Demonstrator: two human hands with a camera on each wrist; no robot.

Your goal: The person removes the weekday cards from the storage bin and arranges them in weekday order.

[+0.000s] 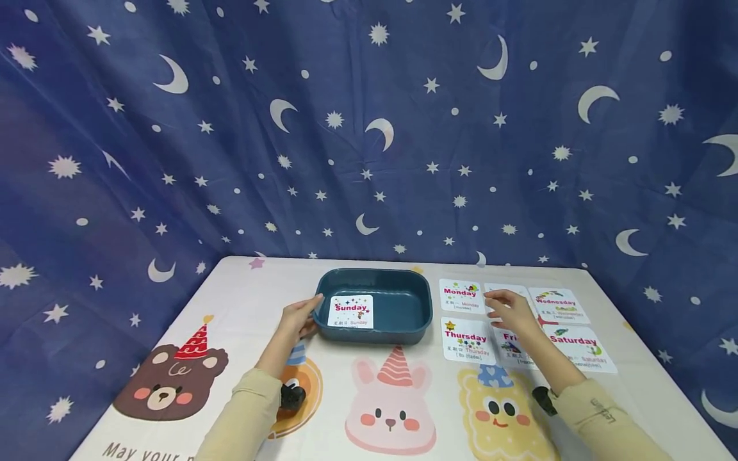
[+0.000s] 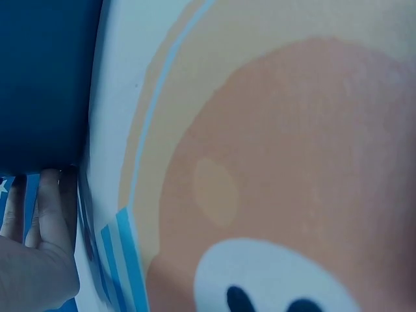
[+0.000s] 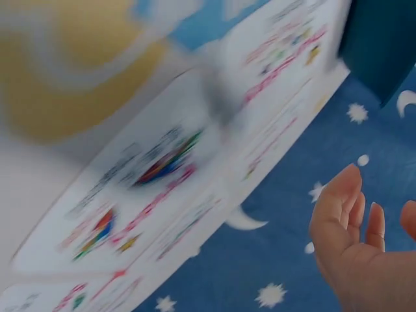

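Observation:
A dark teal rectangular dish [image 1: 398, 335] stands on the table with a Sunday card [image 1: 350, 312] inside, at its left. My left hand [image 1: 297, 318] holds the dish's left end; in the left wrist view its fingers [image 2: 49, 208] meet the dish's end wall. My right hand [image 1: 512, 313] is above the cards, holding nothing, fingers loosely bent. Partly behind it lie a card with hidden wording [image 1: 521, 291] and the Friday card [image 1: 512, 351]. Around them lie the Monday [image 1: 461, 296], Thursday [image 1: 468, 341], Wednesday [image 1: 558, 305] and Saturday [image 1: 581, 349] cards.
A pale tablecloth [image 1: 254, 301] printed with cartoon animals covers the table. Behind it hangs a dark blue curtain [image 1: 346, 147] with white moons and stars. The cards lie in two rows to the right of the dish.

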